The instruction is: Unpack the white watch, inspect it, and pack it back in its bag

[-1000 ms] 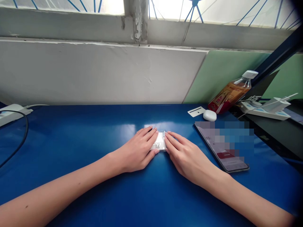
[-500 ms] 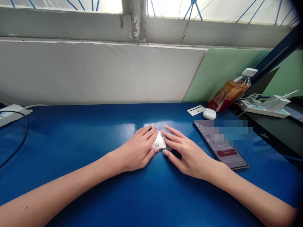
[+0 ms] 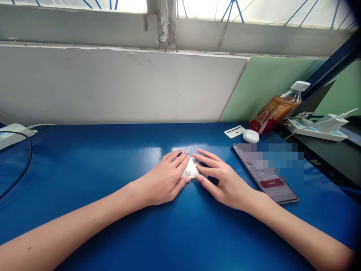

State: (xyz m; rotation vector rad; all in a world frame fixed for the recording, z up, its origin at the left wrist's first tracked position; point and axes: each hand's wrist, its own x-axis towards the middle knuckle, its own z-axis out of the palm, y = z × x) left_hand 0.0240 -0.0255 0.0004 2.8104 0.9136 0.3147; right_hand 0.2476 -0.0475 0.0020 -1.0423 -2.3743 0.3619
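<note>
A small white packet [image 3: 191, 169], with a shiny clear plastic look and a greyish print at its lower edge, lies on the blue desk between my hands. My left hand [image 3: 167, 177] rests over its left part, palm down, fingers stretched out flat. From the right, my right hand [image 3: 218, 178] reaches to the packet's other edge with its fingers spread and slightly bent. Its fingertips are at or on the plastic; firm contact cannot be made out. Much of the packet is hidden under my left hand.
Right of my hands lies a phone [image 3: 263, 173] with its screen lit. Behind it are a white earbud case [image 3: 251, 136], a white card [image 3: 234, 131] and a leaning drink bottle [image 3: 275, 111]. Power strips stand at left [image 3: 14, 135] and right [image 3: 318, 130]. A black cable [image 3: 29, 154] curves at far left.
My right hand's fingers have shifted slightly on the packet's right side, with the thumb a little higher. The left hand stays on the packet. The view has moved slightly.
</note>
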